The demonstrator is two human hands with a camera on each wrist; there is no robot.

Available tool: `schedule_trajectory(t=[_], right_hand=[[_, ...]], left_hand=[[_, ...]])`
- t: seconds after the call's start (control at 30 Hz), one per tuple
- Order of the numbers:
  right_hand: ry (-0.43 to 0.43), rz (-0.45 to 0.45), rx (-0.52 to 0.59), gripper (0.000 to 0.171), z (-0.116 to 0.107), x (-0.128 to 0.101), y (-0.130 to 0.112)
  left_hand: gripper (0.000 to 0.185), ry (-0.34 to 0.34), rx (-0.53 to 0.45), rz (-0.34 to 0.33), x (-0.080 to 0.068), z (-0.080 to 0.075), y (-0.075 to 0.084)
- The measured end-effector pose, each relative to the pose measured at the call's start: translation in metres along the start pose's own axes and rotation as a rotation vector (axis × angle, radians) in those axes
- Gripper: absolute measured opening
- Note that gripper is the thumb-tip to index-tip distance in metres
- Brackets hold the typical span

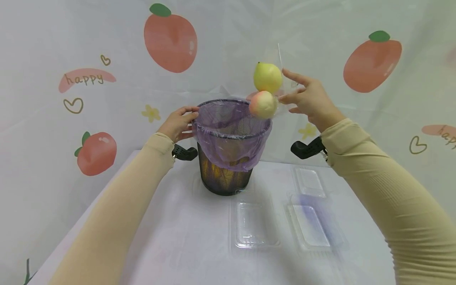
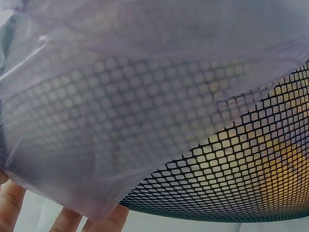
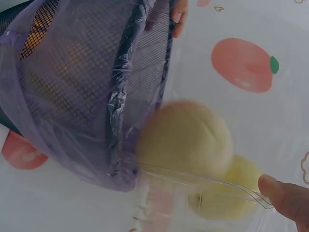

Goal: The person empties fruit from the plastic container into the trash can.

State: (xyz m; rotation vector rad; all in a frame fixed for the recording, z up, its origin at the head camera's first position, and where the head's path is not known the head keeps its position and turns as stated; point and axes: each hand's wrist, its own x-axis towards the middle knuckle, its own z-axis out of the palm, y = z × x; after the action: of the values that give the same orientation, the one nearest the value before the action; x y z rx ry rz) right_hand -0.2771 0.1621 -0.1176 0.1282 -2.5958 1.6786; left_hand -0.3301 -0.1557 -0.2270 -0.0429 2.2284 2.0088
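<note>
A black mesh wastebasket (image 1: 224,184) is lined with a thin purple bag (image 1: 231,148) folded over its rim. My left hand (image 1: 181,123) touches the basket's left side at the rim, fingers spread against the bag; their tips show low in the left wrist view. On the right, my right hand (image 1: 308,97) pinches the edge of a clear plastic container (image 3: 227,183), tipped up on its side. A pale peach (image 1: 263,105) is by the basket's right rim, with a yellow pear-like fruit (image 1: 268,77) just above it. The peach is blurred in the right wrist view.
Several clear plastic containers lie on the white table, one near the middle (image 1: 254,227) and others to the right (image 1: 310,225). Yellow-orange shapes show through the mesh. Behind stands a white cloth (image 1: 228,47) printed with red fruit.
</note>
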Motion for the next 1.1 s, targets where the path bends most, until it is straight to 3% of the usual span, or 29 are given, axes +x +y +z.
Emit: schedule_trajectory(t=[0.3,0.53,0.7,1.1], right_hand=[[-0.001,0.022,0.036,0.074,-0.003,0.002,0.006],[0.002,0.014,0.266,0.075,-0.010,0.003,0.004],[-0.044,0.017,0.449,0.077,-0.015,0.002,0.008],[-0.124,0.079,0.832,0.073,-0.041,-0.006,0.050]], left_hand=[[0.043,0.005,0.000,0.003,-0.002,0.000,0.000],[0.044,-0.005,-0.006,0.008,-0.004,-0.002,0.001],[0.044,-0.001,-0.003,0.016,-0.006,-0.003,0.001],[0.043,0.007,-0.011,0.006,-0.003,-0.004,0.000]])
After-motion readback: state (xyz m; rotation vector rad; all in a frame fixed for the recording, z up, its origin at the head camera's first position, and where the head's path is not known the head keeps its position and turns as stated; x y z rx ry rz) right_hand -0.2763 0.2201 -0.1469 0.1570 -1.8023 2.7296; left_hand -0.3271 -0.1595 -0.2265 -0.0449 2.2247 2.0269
